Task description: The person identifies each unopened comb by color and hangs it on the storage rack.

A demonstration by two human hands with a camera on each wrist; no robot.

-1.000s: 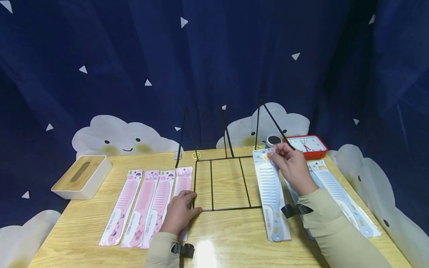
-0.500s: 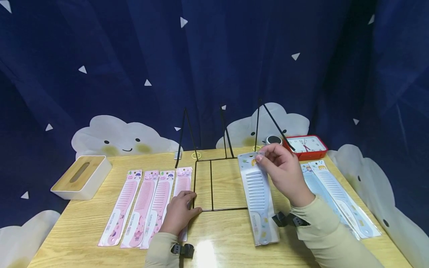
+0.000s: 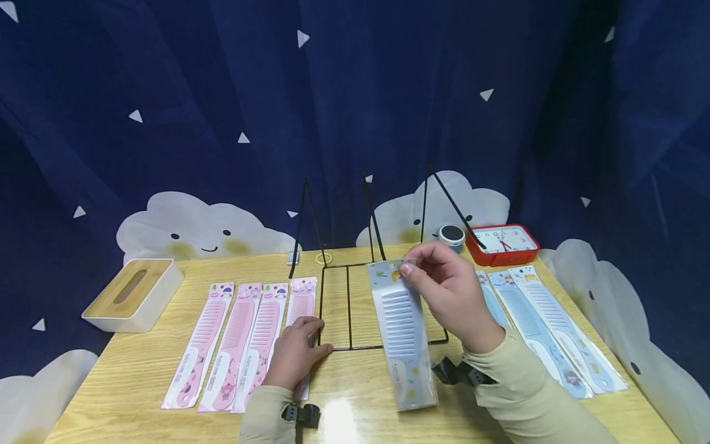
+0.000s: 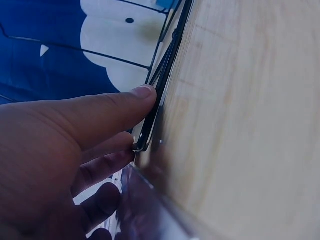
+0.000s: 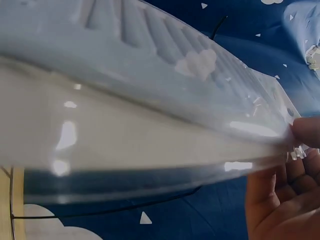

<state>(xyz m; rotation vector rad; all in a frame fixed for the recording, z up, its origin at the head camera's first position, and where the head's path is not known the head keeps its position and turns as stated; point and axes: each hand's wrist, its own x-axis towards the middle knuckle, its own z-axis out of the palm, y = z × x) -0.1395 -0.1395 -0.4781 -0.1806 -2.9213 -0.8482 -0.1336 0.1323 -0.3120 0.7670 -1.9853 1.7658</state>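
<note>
My right hand (image 3: 452, 293) pinches a blue comb in a clear package (image 3: 402, 333) by the top corner of its card. The comb hangs in front of the black wire rack (image 3: 349, 308), covering part of its base. In the right wrist view the package (image 5: 150, 100) stretches across the picture, thumb and fingers at its far end. My left hand (image 3: 296, 351) holds the front left corner of the rack; the left wrist view shows the thumb (image 4: 142, 95) on the wire (image 4: 152, 117) and fingertips below it. A packaged pink comb (image 3: 302, 302) lies partly under this hand.
More packaged pink combs (image 3: 238, 333) lie to the left, several in a row. Packaged blue combs (image 3: 529, 314) lie on the right. A tissue box (image 3: 133, 293) stands at the left, a red clock (image 3: 501, 243) and a small round-topped object (image 3: 452, 237) at the back right.
My right hand has carried the packaged blue comb leftward, from the rack's right side to in front of its base, uncovering the blue combs on the right. The left hand stays at the rack's corner.
</note>
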